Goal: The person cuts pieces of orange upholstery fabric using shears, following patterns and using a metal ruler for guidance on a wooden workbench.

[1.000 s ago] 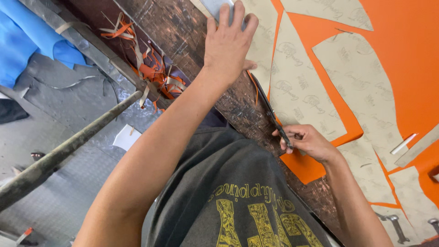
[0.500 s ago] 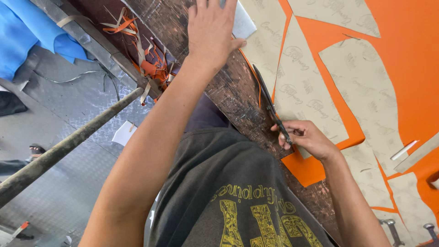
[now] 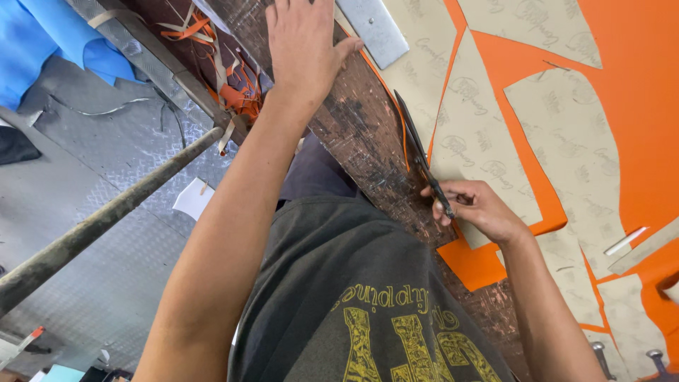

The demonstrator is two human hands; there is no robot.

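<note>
Worn, dark-brown worktable [image 3: 368, 134] runs diagonally across the view, its edge scuffed and scored. Orange sheet material [image 3: 636, 92] covers the far side, with beige paper pattern pieces [image 3: 481, 141] laid flat on it, some side by side, some apart. Grey metal plate [image 3: 373, 27] rests near the top edge of the table.

Right hand [image 3: 481, 209]: fingers curled around the handles of long dark scissors [image 3: 421, 155]. Blades point away from the body, along the orange edge where it meets the bare table; whether the blades are parted is hard to tell from this angle.

Left hand [image 3: 304, 42]: open and flat, fingers spread, palm pressed down on the table edge, just beside the metal plate; it holds nothing.

Below the table edge: tangle of orange and beige offcut strips [image 3: 226, 85], blue fabric [image 3: 49, 42] at the upper left, a rough pole [image 3: 106, 219] slanting over grey checker-plate floor [image 3: 106, 170]. White paper scrap [image 3: 192, 199] lies on the floor near the pole.
</note>
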